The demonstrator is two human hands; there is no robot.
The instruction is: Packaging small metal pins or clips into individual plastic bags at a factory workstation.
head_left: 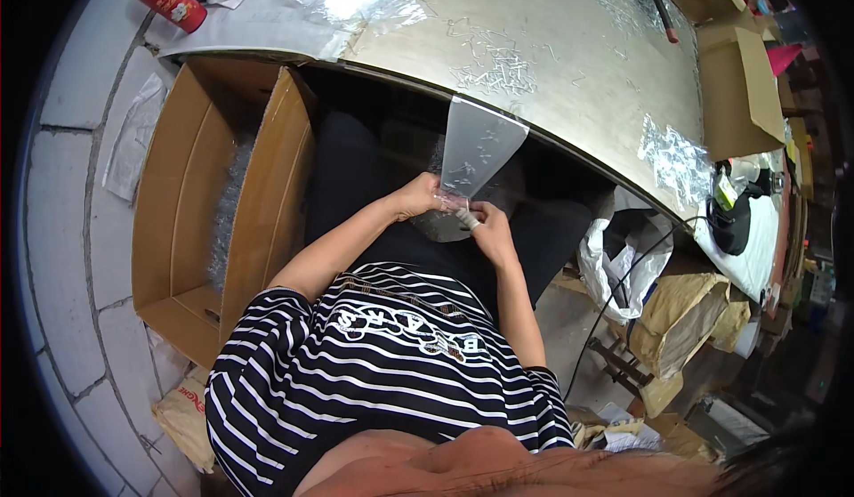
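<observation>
fingers [431, 185] of the left hand [414, 198] and right hand [490, 232] pinch a small clear plastic piece [452, 202] between them, just on the near side of a translucent white plastic sheet [476, 145] at the far grey metal table's [614, 83] edge; an open brown cardboard box [269, 177] stands left.

A pale wrap [466, 218] circles one finger of the right hand [492, 234]. Back from the fingers [427, 185], beyond bare forearms [347, 237], comes a black shirt [378, 368] with narrow white stripes, its short sleeves [253, 341] ending near the elbows. Large white lettering [350, 321] spans the front, and a thin brownish patterned band [418, 290] crosses the shirt nearer the fingers. Dark trousers [338, 172] cover the legs on both sides of the fingers
</observation>
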